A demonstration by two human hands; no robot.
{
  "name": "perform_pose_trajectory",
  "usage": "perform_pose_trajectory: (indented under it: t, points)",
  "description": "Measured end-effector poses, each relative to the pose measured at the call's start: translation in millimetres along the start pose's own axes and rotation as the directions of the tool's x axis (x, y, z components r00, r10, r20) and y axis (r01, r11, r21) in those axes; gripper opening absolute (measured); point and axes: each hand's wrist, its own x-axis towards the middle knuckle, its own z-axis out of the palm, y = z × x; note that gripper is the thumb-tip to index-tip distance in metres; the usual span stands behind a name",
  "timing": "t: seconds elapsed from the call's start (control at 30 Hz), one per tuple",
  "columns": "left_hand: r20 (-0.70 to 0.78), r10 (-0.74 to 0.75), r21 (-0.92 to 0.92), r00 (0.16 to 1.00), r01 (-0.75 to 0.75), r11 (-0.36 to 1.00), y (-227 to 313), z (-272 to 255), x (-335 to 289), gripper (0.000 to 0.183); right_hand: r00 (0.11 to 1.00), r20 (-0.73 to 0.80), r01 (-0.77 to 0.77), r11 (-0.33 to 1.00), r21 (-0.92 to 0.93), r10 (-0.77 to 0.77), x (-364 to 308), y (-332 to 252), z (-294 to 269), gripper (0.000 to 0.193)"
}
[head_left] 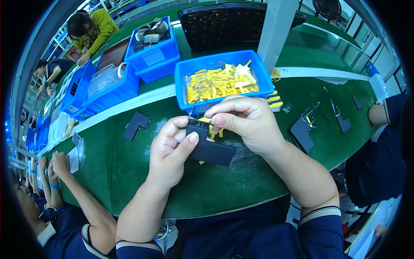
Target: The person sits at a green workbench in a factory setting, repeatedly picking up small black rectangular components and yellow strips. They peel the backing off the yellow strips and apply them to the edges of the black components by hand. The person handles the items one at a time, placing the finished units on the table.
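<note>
A flat black L-shaped plastic part (212, 151) is held up over the green bench, tilted, in my left hand (167, 153). My left thumb presses on its face, with the fingers behind it. From its upper end a thin black cable (191, 111) loops up toward my right hand (250, 123). The right thumb and forefinger are pinched together at the part's upper edge, on the cable as far as I can see; its end is hidden by the fingers. Some yellow strips (217, 133) show just behind the part, on the bench.
Ahead stands a blue bin (180, 82) full of yellow strips. Similar black parts lie at left (137, 126) and right (302, 134), the right one with cables. More blue bins (151, 56) stand far left. A grey post (278, 34) rises behind. People sit on both sides.
</note>
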Motion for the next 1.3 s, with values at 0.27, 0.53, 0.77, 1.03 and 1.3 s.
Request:
perform_pose_trajectory:
  t: [0.27, 0.53, 0.77, 1.03, 1.3]
  points:
    - [0.038, 0.236, 0.676, 0.971, -0.199, 0.709, -4, 3, -1, 0.024, 0.897, 0.189, 0.417, 0.627, -0.658, -0.399, -1, 0, -2, 0.011]
    - [0.046, 0.123, 0.705, 0.991, -0.120, 0.699, -3, 4, -1, 0.022, 0.837, 0.332, 0.495, 0.344, -0.797, -0.436, -1, 1, 1, 0.010]
    - [-0.044, -0.003, 0.463, 0.999, 0.023, 0.886, -10, -3, 4, 0.019, 0.789, 0.422, 0.491, 0.045, -0.870, -0.447, -8, 4, 18, 0.013]
    - [0.004, 0.010, 0.574, 1.000, -0.010, 0.819, 9, -3, 3, 0.012, 0.969, 0.038, -0.239, 0.967, -0.088, 0.243, -2, -1, 1, 0.009]
    - [0.045, 0.034, 0.629, 0.998, -0.055, 0.776, 4, 0, 0, 0.017, 0.959, 0.113, -0.228, 0.943, -0.242, 0.260, 1, -1, -7, 0.010]
